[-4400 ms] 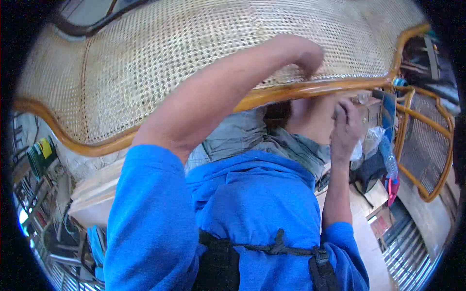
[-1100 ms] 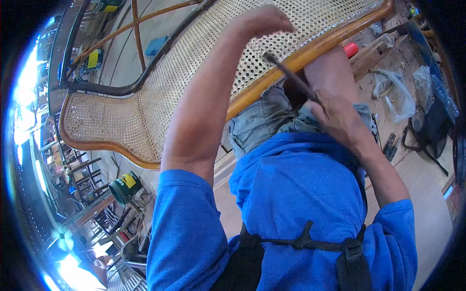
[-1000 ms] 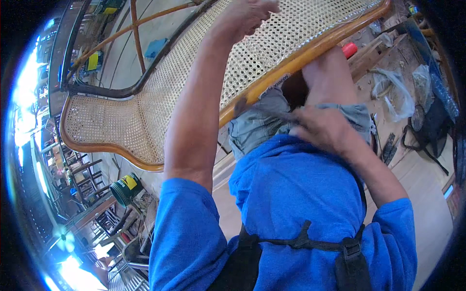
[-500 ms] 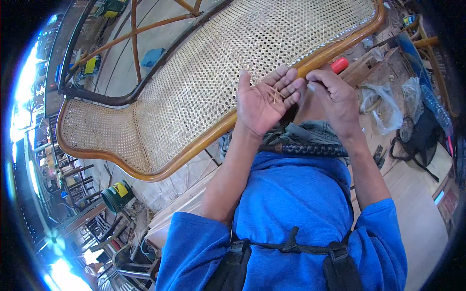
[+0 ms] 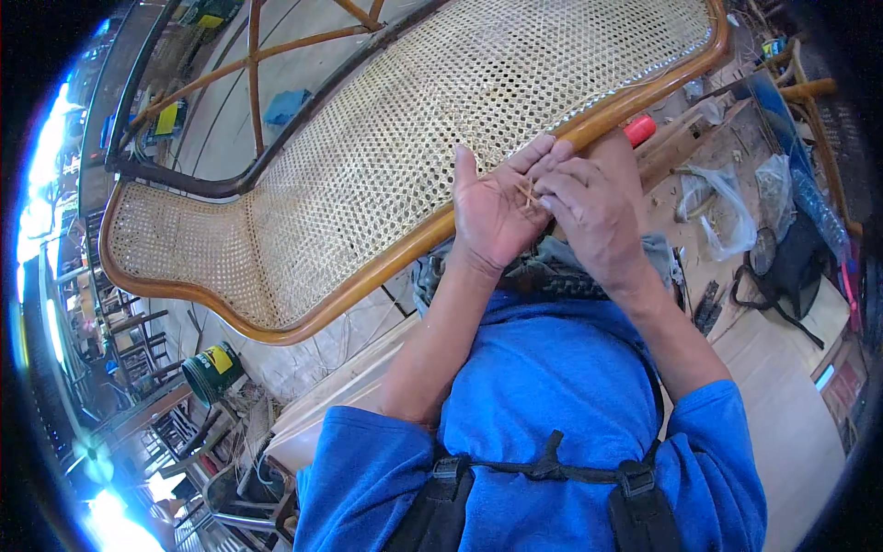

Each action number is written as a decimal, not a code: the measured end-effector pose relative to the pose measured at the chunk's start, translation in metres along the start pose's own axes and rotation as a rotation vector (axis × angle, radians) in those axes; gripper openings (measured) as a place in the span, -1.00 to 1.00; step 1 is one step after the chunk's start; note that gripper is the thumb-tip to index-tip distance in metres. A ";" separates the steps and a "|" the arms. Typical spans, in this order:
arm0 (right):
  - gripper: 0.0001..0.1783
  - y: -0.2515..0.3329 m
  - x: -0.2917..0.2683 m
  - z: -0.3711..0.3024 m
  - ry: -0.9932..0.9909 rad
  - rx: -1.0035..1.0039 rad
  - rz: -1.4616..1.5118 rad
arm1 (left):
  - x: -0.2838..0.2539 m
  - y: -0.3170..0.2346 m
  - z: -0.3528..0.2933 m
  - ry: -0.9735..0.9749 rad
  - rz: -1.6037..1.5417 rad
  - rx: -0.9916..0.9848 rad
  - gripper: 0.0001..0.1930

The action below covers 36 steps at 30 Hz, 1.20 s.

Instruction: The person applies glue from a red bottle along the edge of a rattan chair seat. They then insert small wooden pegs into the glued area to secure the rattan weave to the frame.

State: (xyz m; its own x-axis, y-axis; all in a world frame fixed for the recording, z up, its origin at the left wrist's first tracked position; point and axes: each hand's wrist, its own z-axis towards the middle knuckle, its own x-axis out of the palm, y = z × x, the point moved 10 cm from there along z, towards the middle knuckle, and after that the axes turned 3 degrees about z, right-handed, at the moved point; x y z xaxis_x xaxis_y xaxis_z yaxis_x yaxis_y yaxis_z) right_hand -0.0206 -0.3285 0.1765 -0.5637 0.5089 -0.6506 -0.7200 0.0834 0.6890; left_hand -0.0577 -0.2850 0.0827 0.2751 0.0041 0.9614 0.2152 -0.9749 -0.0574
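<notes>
My left hand [image 5: 495,213] is turned palm up and slightly cupped, thumb apart. It holds several short, thin wooden slivers [image 5: 526,194], which lie loose across the palm near the fingers. My right hand [image 5: 591,213] reaches over them with its fingers pinched together. Its fingertips meet the slivers, and what is between them is hidden. Just beyond both hands lies a large curved chair panel of woven cane [image 5: 405,147], edged by a glossy brown wooden frame [image 5: 405,258]. The backs of my left fingers are close to this frame.
A red cylindrical object [image 5: 639,130] sits beyond the frame's near edge. Clear plastic bags [image 5: 733,216] and a black bag [image 5: 787,271] lie at right. A dark green bucket [image 5: 213,373] stands at left. A dark frame with crossed wooden rods [image 5: 253,64] is at upper left.
My right hand has moved left and slightly down, from beside the wooden frame to over my left palm. My left hand stays nearly in place, still bearing the slivers.
</notes>
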 end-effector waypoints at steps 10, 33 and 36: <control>-0.85 -0.013 0.016 -0.006 0.001 0.073 0.016 | -0.005 0.009 0.005 -0.184 0.092 0.118 -0.06; -0.93 -0.068 0.004 -0.036 0.015 0.590 0.785 | -0.022 0.033 -0.019 -0.283 0.700 -0.143 -0.82; -0.94 -0.066 -0.001 -0.039 -0.014 0.478 0.739 | -0.020 0.032 -0.019 -0.258 0.796 -0.130 -0.85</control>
State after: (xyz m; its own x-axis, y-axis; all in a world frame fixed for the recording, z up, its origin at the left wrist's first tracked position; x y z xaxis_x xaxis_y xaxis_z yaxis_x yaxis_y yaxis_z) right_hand 0.0119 -0.3675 0.1191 -0.8111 0.5847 0.0169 0.0756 0.0761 0.9942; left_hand -0.0738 -0.3208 0.0670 0.5077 -0.6594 0.5545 -0.2386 -0.7261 -0.6449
